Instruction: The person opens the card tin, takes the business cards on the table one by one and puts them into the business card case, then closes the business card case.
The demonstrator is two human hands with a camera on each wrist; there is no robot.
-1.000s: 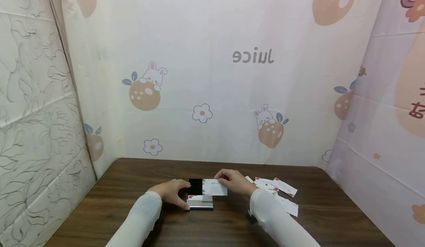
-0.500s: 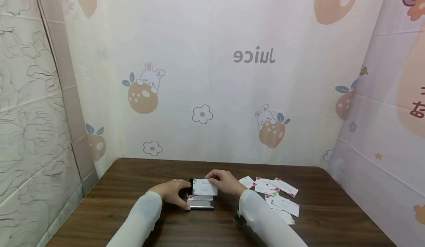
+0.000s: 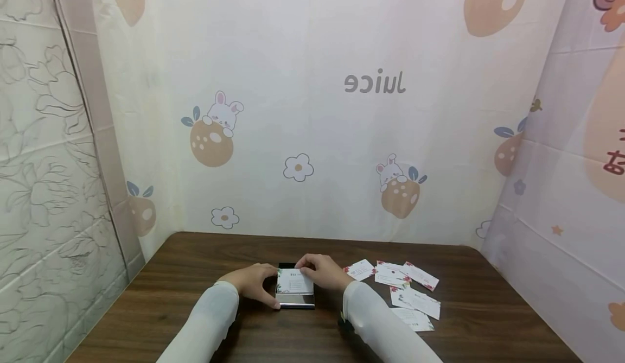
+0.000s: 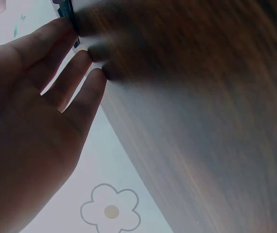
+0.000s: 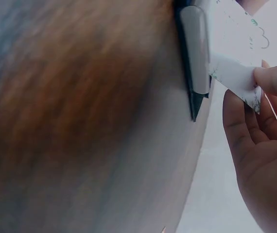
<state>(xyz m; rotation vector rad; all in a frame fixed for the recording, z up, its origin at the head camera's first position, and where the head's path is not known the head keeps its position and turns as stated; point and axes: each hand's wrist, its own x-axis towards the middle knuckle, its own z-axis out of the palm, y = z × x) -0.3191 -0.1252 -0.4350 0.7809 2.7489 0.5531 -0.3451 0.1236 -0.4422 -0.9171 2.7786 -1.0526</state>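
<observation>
A flat metal business card case (image 3: 299, 300) with a black inner face lies open on the table. My right hand (image 3: 324, 272) pinches a white floral business card (image 3: 294, 282) by its right end, over the case. In the right wrist view, the thumb and fingers hold the card's corner, and the card (image 5: 233, 73) tilts above the case's edge (image 5: 195, 53). My left hand (image 3: 251, 283) rests at the case's left side, thumb at the near corner and fingertips farther back. The left wrist view shows extended fingers (image 4: 82, 97), with one fingertip against the dark case edge (image 4: 69, 17).
Several loose floral business cards (image 3: 412, 300) lie spread and overlapping on the wooden table (image 3: 195, 298), right of my right hand. Behind the table hangs a printed curtain (image 3: 312, 205). Patterned panels (image 3: 49, 162) stand at the left side.
My right hand has moved left and slightly nearer, bringing the pinched card from beyond the case's right side to over it. My left hand has stayed at the case.
</observation>
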